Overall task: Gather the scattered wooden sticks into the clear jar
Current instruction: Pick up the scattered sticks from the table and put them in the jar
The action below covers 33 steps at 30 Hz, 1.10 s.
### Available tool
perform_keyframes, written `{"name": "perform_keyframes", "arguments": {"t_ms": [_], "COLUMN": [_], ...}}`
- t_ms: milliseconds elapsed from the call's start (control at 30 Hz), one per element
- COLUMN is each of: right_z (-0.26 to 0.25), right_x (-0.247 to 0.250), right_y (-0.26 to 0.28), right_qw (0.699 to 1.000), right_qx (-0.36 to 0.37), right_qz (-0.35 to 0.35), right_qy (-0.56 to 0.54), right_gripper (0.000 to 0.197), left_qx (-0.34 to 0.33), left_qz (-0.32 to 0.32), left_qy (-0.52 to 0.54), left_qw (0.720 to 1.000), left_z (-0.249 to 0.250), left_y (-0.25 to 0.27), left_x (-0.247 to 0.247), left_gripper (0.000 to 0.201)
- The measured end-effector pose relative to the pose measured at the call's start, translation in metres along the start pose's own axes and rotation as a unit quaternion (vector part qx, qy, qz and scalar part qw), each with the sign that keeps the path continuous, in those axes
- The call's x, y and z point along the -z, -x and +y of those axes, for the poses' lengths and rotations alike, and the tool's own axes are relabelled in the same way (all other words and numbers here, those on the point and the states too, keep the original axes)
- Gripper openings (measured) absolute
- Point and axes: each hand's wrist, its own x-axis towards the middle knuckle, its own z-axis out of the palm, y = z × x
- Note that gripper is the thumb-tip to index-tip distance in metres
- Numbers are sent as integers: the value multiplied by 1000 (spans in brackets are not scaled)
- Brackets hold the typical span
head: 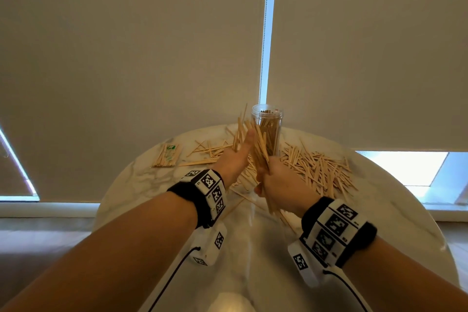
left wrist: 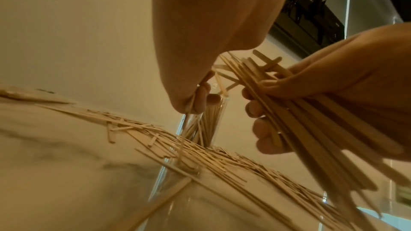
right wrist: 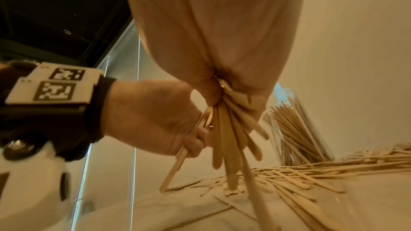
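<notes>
A clear jar (head: 267, 127) stands upright at the far side of the round marble table (head: 141, 185), partly filled with wooden sticks. Just in front of it, my left hand (head: 240, 145) holds a small fan of sticks (head: 239, 132) pointing up. My right hand (head: 264, 177) grips a thicker bundle of sticks (head: 260, 149) that leans toward the jar. The two hands touch. In the left wrist view the right hand's fingers (left wrist: 255, 109) curl round the bundle (left wrist: 311, 129). The right wrist view has the jar (right wrist: 295, 129) behind the bundle (right wrist: 227, 139).
Loose sticks (head: 319, 170) lie in a wide heap to the right of the jar, with a thinner scatter (head: 207, 152) to its left. A wrapped pack of sticks (head: 167, 156) lies at the table's far left. Roller blinds hang right behind the table.
</notes>
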Motion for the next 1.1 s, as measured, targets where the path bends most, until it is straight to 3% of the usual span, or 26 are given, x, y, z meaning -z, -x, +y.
{"name": "perform_keyframes", "arguments": {"t_ms": [33, 100, 167, 300, 467, 567, 667, 867, 1100], "right_z": [0, 0, -2, -5, -2, -1, -1, -1, 7], "right_x": [-4, -13, -20, -26, -30, -28, -24, -23, -3], "right_y": [-2, -7, -12, -19, -19, -16, -15, -11, -4], "right_qw": [999, 992, 981, 973, 966, 959, 960, 980, 954], "right_qx": [21, 72, 112, 135, 108, 93, 75, 36, 10], "right_qz": [-4, -12, -11, -17, -37, -56, -52, -52, -33], "right_qy": [41, 105, 156, 188, 232, 262, 265, 189, 296], "right_gripper": [12, 21, 30, 34, 31, 42, 24, 13, 10], "left_qx": [1, -3, 3, 5, -41, -71, -102, -137, -164], "left_qz": [-13, -21, 3, 64, 64, 75, 85, 128, 145], "left_qy": [25, 80, 127, 142, 261, 330, 373, 381, 354], "left_qw": [1000, 997, 992, 988, 962, 938, 918, 905, 909], "left_z": [-2, -4, -8, -14, -15, -11, -10, -8, -4], "left_y": [-3, -7, -15, -27, -28, -24, -21, -19, -16], "left_x": [-2, -7, -10, -8, -2, 5, 12, 21, 40], "left_gripper": [103, 78, 50, 26, 26, 17, 13, 13, 14]}}
